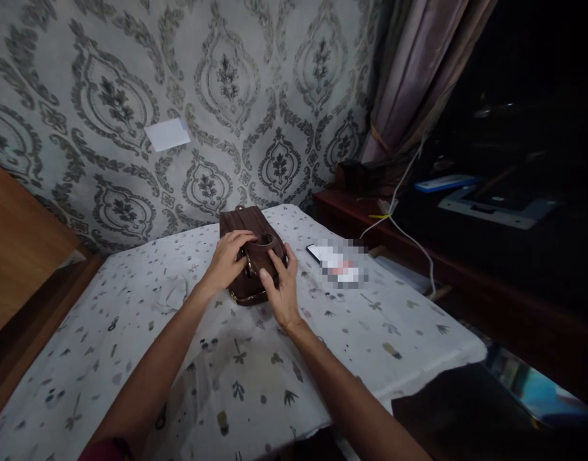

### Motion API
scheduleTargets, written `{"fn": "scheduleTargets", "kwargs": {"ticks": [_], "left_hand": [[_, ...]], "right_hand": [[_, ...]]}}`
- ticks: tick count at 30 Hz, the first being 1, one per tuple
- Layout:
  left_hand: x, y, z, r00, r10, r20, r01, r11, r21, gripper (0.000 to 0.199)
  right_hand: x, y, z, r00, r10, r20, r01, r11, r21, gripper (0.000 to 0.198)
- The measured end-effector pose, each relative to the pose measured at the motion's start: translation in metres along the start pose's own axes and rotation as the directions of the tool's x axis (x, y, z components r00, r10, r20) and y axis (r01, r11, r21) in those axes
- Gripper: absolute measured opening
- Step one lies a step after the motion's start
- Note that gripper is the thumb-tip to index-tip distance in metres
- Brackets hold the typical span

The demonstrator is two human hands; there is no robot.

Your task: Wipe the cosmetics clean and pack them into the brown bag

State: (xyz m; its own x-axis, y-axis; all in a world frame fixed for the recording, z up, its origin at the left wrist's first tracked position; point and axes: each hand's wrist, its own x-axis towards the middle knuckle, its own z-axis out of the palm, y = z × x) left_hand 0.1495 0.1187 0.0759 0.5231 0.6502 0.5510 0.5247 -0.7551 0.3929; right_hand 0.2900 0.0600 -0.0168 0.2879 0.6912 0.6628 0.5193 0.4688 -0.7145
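A brown leather-like handbag [264, 259] with a metal zip along its edge lies on a white cloth printed with small leaves and plants. From the left, my left hand [230, 257] rests on the bag, its fingers bent over the top near the zip and the handle loop. My right hand [283, 287] grips the bag's right side, thumb on the front and fingers along the flank. Part of the zip is hidden beneath my left fingers. What is inside the bag does not show.
A phone [318, 255], partly blurred out, lies right of the bag. Behind stands a patterned wall [279, 163] with a white card [168, 134] on it. A white cable [409, 234] hangs by a dark red shelf [339, 203]. A wooden panel [25, 237] borders the left.
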Motion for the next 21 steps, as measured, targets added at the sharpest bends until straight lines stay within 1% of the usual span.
{"fn": "scheduleTargets", "kwargs": {"ticks": [3, 8, 10, 11, 13, 16, 18, 21], "left_hand": [[0.0, -0.002, -0.003, 1.0, 0.004, 0.006, -0.004, 1.0, -0.024, 0.046], [-0.001, 0.0, -0.02, 0.991, 0.059, 0.119, -0.045, 0.992, -0.116, 0.038], [-0.002, 0.003, -0.025, 0.992, 0.041, 0.117, -0.023, 0.988, -0.155, 0.031], [-0.002, 0.003, -0.027, 0.996, 0.015, 0.086, 0.0, 0.985, -0.171, 0.027], [-0.002, 0.004, -0.026, 0.997, -0.07, -0.016, 0.065, 0.979, -0.196, 0.022], [0.0, 0.004, -0.021, 0.965, -0.196, -0.173, 0.157, 0.963, -0.218, 0.019], [0.003, 0.004, -0.02, 0.948, -0.224, -0.227, 0.184, 0.965, -0.186, 0.017], [0.008, 0.004, -0.02, 0.948, -0.201, -0.248, 0.197, 0.98, -0.038, 0.016]], "right_hand": [[0.002, -0.005, 0.001, 0.999, 0.048, -0.011, -0.048, 0.999, 0.021, 0.047], [0.003, -0.006, 0.004, 0.999, 0.018, -0.028, -0.018, 1.0, -0.016, 0.049], [0.003, -0.005, 0.004, 0.999, 0.009, -0.034, -0.009, 1.0, -0.026, 0.049], [0.003, -0.005, 0.005, 0.999, 0.006, -0.035, -0.007, 1.0, -0.031, 0.049], [0.003, -0.004, 0.005, 0.999, 0.0, -0.035, -0.001, 0.999, -0.039, 0.049], [0.003, -0.005, 0.004, 0.999, -0.007, -0.032, 0.006, 0.999, -0.047, 0.05], [0.002, -0.005, 0.004, 0.999, -0.009, -0.034, 0.007, 0.999, -0.05, 0.05], [0.002, -0.006, 0.005, 0.999, -0.001, -0.038, -0.001, 0.998, -0.055, 0.053]]}}
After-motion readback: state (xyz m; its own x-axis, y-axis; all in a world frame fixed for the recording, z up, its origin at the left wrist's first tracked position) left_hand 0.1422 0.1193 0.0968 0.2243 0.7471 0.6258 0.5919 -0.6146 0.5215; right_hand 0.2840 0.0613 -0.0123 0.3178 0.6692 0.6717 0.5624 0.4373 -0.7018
